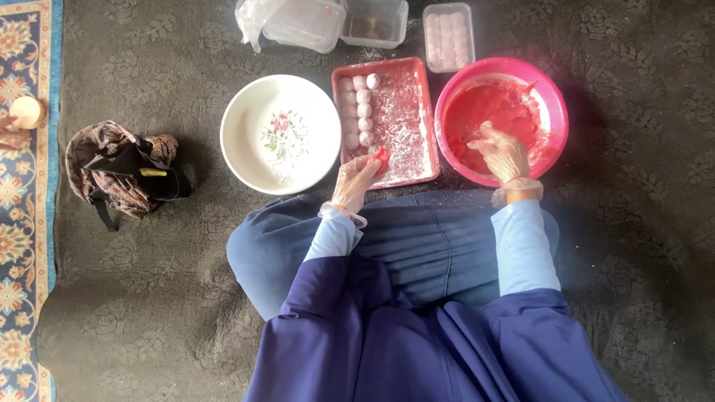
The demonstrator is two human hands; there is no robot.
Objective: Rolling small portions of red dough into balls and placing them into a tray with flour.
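My left hand (356,181), in a clear plastic glove, holds a small red dough ball (381,158) over the near edge of a red floured tray (417,141). Several pale floured balls (359,110) lie in rows along the tray's left side. My right hand (503,152), also gloved, reaches into a pink bowl (555,112) and its fingers touch the red dough (491,112) inside. I sit cross-legged on a dark patterned mat, knees just below the tray.
A white bowl with a flower print (246,134) stands left of the tray. Clear plastic containers (372,22) and a box of pale balls (447,36) sit behind. A patterned cloth bag (119,173) lies at left, beside a carpet edge (26,223).
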